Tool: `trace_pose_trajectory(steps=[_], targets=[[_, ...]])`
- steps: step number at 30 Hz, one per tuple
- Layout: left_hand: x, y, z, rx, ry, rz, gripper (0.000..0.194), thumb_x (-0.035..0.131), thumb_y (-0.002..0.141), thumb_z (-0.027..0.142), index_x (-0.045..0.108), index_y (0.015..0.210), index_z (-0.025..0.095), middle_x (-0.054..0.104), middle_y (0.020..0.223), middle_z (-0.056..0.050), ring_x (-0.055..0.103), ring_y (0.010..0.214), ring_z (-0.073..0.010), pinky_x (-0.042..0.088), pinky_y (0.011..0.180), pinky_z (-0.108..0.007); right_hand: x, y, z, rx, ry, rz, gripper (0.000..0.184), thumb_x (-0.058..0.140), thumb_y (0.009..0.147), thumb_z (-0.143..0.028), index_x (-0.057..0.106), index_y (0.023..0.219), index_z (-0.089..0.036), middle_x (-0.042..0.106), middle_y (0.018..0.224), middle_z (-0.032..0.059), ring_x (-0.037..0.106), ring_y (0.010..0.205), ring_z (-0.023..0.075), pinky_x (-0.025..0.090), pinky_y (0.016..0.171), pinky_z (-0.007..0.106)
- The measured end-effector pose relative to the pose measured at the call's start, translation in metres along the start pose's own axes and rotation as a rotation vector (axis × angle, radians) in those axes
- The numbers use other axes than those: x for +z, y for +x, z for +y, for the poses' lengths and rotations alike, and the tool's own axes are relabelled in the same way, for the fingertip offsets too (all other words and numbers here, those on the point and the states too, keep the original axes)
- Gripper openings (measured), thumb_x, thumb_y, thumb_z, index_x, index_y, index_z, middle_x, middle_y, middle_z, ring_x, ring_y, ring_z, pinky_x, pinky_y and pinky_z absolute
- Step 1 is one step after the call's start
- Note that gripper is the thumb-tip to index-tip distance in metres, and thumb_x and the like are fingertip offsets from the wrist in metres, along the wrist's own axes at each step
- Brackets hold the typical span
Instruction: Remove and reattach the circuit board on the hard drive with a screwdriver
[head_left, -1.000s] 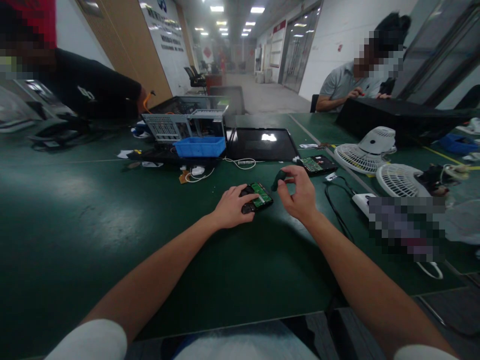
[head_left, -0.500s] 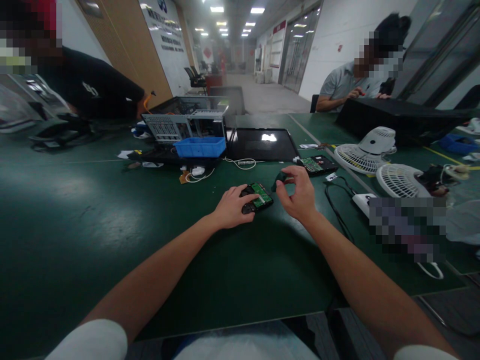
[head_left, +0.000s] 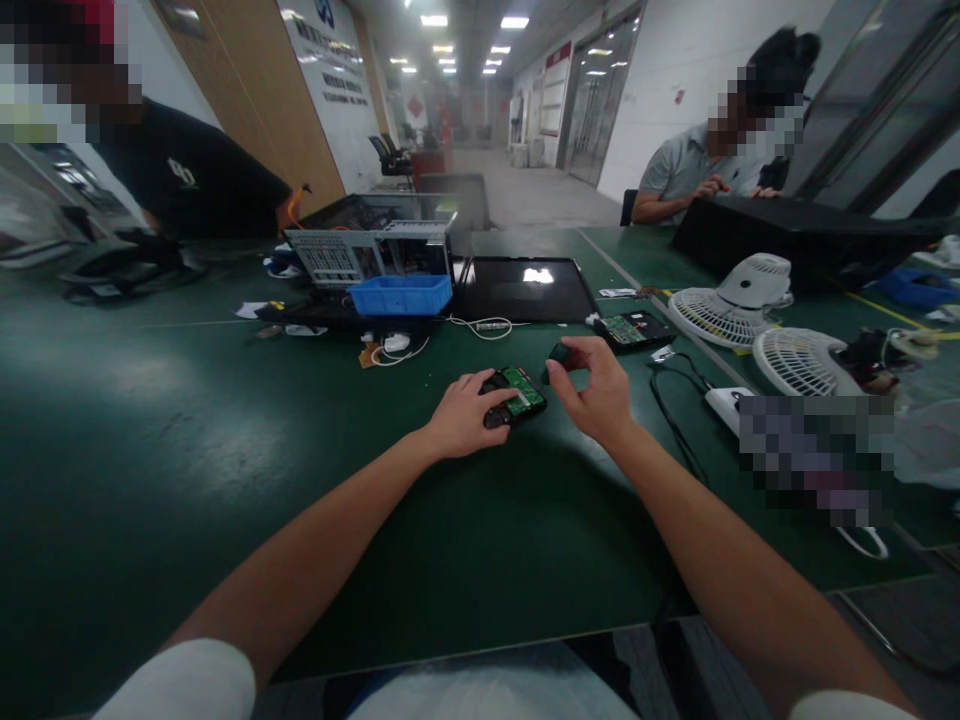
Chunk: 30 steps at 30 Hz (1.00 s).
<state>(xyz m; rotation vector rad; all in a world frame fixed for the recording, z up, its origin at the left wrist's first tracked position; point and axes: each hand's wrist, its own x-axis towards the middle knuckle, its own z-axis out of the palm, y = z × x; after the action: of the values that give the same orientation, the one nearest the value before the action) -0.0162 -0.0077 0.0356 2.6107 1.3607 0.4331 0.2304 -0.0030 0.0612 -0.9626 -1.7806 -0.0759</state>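
One long room (head_left: 510,170) opens ahead of my camera: smooth grey floor (head_left: 551,200), ribbed tan panelling (head_left: 232,100) on the left, glass doors (head_left: 596,100) on the right. Below that I have the table (head_left: 150,480), dark green with a dull sheen, scuffed toward the left. At its far right sits a boxy black case (head_left: 787,235), a person in grey (head_left: 671,175) behind it; at far left a person in black (head_left: 195,170) leans in. Mid-table stands an open metal chassis (head_left: 337,255), its side perforated, next to a flat, glossy black panel (head_left: 525,290). I count two round white plastic fans (head_left: 720,315) to the right, and a smooth blue tray (head_left: 401,295) before the chassis. Nearer me, the left hand (head_left: 461,415) grasps the drive (head_left: 531,400) on the table, fingers over its top, thumb along its near edge; its board (head_left: 523,380) is green. Just to its right, the right hand (head_left: 600,390) pinches a small dark handle (head_left: 556,358); its lower end is too dark to make out.
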Motion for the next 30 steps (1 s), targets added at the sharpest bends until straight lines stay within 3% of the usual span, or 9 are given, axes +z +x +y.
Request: trace_pose_trajectory(steps=[3, 14, 22, 30], targets=[[-0.0014, -0.0002, 0.001, -0.002, -0.006, -0.001, 0.066, 0.074, 0.085, 0.048, 0.058, 0.148, 0.036, 0.035, 0.162, -0.009, 0.038, 0.143, -0.0403, 0.037, 0.116, -0.058, 0.0003, -0.0005, -0.001, 0.013, 0.037, -0.004, 0.035, 0.065, 0.096, -0.033, 0.053, 0.128, -0.025, 0.068, 0.111, 0.008, 0.071, 0.084, 0.0199, 0.063, 0.076, 0.038], [0.0018, 0.001, -0.0024, -0.003, -0.024, -0.003, 0.068, 0.076, 0.084, 0.048, 0.057, 0.148, 0.039, 0.035, 0.162, -0.007, 0.037, 0.144, -0.0406, 0.036, 0.117, -0.06, -0.0028, 0.0029, 0.0021, 0.001, -0.044, -0.003, 0.035, 0.068, 0.095, -0.039, 0.056, 0.124, -0.026, 0.069, 0.095, 0.0038, 0.069, 0.077, 0.0192, 0.062, 0.077, 0.039], [0.0006, 0.0006, 0.0007, -0.005, -0.006, 0.01, 0.067, 0.076, 0.083, 0.046, 0.059, 0.147, 0.037, 0.036, 0.162, -0.008, 0.039, 0.142, -0.0396, 0.036, 0.117, -0.058, 0.0, 0.0007, 0.0013, 0.033, -0.022, 0.033, 0.034, 0.066, 0.095, -0.037, 0.055, 0.125, -0.025, 0.07, 0.111, 0.0078, 0.072, 0.08, 0.0192, 0.063, 0.078, 0.038], [0.0012, 0.0006, -0.0013, 0.001, 0.0, -0.003, 0.066, 0.074, 0.085, 0.048, 0.058, 0.148, 0.037, 0.036, 0.161, -0.009, 0.038, 0.143, -0.0394, 0.036, 0.116, -0.058, -0.0007, 0.0027, 0.001, -0.004, -0.048, 0.055, 0.032, 0.07, 0.093, -0.04, 0.057, 0.117, -0.024, 0.068, 0.099, 0.0052, 0.07, 0.078, 0.02, 0.062, 0.075, 0.039]])
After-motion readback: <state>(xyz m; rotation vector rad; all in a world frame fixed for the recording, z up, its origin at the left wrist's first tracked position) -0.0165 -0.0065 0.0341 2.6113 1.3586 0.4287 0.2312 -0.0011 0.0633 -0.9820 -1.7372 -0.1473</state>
